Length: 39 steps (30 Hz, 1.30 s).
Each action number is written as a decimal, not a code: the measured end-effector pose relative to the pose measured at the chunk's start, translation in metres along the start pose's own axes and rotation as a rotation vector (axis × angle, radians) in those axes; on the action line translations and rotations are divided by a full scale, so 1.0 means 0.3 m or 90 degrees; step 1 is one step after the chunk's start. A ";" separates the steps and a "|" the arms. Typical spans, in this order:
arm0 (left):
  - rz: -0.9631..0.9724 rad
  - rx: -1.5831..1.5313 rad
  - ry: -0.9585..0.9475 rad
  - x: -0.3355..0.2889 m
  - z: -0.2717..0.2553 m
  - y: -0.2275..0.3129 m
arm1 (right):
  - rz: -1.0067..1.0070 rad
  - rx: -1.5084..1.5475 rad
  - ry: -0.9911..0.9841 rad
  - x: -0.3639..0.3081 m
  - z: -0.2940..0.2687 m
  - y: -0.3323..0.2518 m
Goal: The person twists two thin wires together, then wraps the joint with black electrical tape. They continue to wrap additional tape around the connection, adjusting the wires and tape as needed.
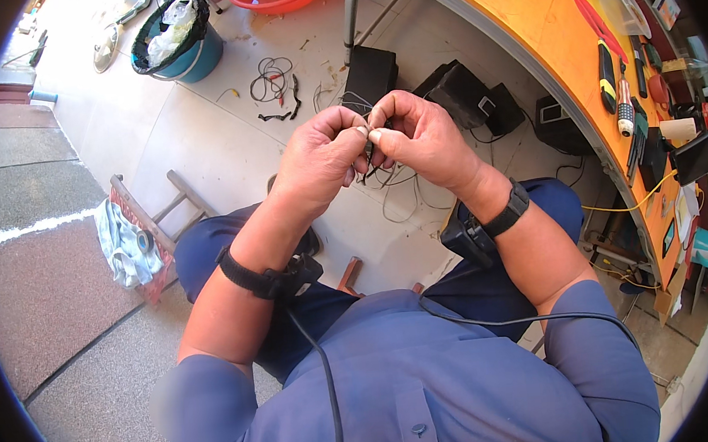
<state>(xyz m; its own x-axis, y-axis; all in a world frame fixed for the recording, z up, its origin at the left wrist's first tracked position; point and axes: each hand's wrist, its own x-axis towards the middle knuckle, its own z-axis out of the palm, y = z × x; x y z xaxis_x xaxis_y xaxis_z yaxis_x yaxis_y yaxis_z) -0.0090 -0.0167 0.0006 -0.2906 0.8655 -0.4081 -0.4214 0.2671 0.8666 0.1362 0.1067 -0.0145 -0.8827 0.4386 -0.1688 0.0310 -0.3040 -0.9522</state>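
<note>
Thin wires (pixel 375 154) pinched between left hand (pixel 319 153) and right hand (pixel 422 137), both closed on them, above lap (strand ends hidden by fingers). Twist best kept tight, even; loose tails (pixel 393 193) kept untangled.

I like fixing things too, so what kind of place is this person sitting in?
Probably a small repair workshop. Both hands, left hand and right hand, pinch thin wires. An orange workbench holds screwdrivers and other tools, and black boxes with loose cables sit on the floor.
</note>
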 end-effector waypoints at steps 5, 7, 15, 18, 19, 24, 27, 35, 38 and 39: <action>0.012 -0.040 -0.002 0.000 0.001 -0.008 | 0.019 0.018 0.006 0.001 0.000 -0.001; 0.011 -0.091 -0.003 0.005 0.001 -0.014 | -0.001 0.073 0.020 0.004 0.006 0.007; 0.030 -0.208 0.018 0.012 -0.010 -0.024 | 0.003 0.229 0.031 0.009 0.000 0.035; 0.033 -0.204 0.013 0.013 -0.012 -0.025 | 0.010 0.228 0.034 0.007 -0.003 0.035; 0.033 -0.203 0.013 0.013 -0.012 -0.025 | 0.013 0.228 0.036 0.006 -0.003 0.034; 0.039 -0.185 0.020 0.014 -0.008 -0.027 | 0.039 0.241 0.053 0.011 -0.005 0.025; 0.040 -0.183 0.022 0.015 -0.009 -0.025 | 0.053 0.269 0.069 0.015 -0.005 0.024; 0.060 -0.172 0.074 0.027 -0.030 -0.019 | 0.072 0.186 0.048 0.015 -0.010 0.021; 0.082 -0.176 0.097 0.033 -0.044 -0.021 | 0.083 0.138 0.015 0.017 -0.014 0.015; 0.091 -0.180 0.093 0.033 -0.048 -0.021 | 0.088 0.135 0.011 0.015 -0.015 0.014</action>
<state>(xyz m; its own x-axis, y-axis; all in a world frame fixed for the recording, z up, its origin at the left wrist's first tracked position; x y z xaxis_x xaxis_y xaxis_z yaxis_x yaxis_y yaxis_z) -0.0216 -0.0158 -0.0129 -0.4752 0.8106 -0.3422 -0.5823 0.0018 0.8130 0.1343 0.1112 -0.0203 -0.8686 0.3943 -0.3002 0.0503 -0.5325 -0.8449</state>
